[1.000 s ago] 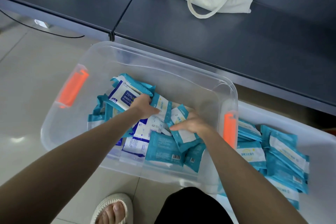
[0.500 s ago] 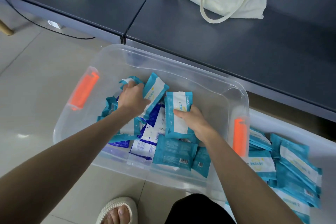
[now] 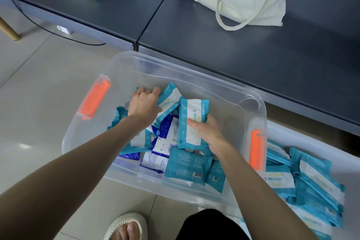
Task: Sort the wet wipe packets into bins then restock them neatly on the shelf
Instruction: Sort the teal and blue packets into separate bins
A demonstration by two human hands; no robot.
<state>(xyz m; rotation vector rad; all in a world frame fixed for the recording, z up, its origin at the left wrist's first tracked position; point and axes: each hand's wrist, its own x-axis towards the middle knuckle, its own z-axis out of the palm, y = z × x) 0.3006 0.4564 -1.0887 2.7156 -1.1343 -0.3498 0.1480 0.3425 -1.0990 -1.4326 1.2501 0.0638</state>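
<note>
My left hand (image 3: 145, 103) clutches teal packets (image 3: 169, 96) at the far edge of the pile (image 3: 165, 154) in the clear bin (image 3: 194, 76). My right hand (image 3: 210, 134) grips one packet (image 3: 191, 119), thumb on its face. More packets (image 3: 311, 179) lie in the second bin (image 3: 319, 142) alongside.

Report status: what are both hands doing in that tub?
Left hand grips tilted packet. Right hand holds upright packet. Both inside bin, blue packets mixed in. Nothing blocking.
</note>
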